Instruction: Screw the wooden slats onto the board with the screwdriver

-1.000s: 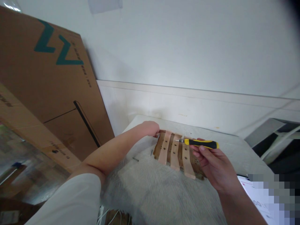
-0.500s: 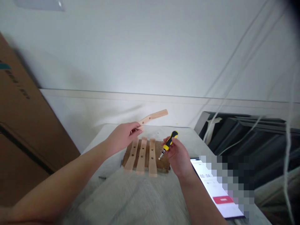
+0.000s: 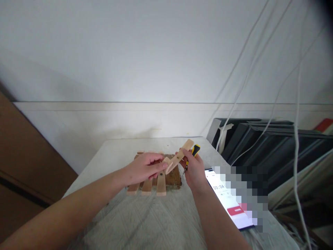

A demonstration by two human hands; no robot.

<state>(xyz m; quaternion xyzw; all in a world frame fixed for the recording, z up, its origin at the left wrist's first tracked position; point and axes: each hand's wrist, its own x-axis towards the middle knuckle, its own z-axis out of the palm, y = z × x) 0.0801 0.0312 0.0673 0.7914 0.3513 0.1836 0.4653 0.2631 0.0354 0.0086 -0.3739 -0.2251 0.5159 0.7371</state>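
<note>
My right hand [image 3: 195, 170] is closed around a yellow-and-black screwdriver [image 3: 196, 150], its tip pointing down. The same hand pinches a pale wooden strip [image 3: 179, 157] with a dark hole in it, held at a slant. My left hand [image 3: 147, 168] is closed on a light wooden piece [image 3: 167, 160], mostly hidden by its fingers, right beside the strip's lower end. Below the hands, several wooden strips lie side by side across a brown board [image 3: 174, 179]; one front strip [image 3: 161, 187] shows a dark hole. My left hand covers much of the others.
A cloth-like grey cover [image 3: 145, 222] lies over the table. To the right a lit phone [image 3: 223, 194] displays a timer, partly pixelated. Dark panels [image 3: 260, 142] and hanging white cables [image 3: 298, 139] stand beyond the right edge. A brown cardboard box [image 3: 23, 156] is at left.
The wooden strip has come down and right, from my left hand into my right hand's pinch. My hands have come together over the board. The view has shifted slightly.
</note>
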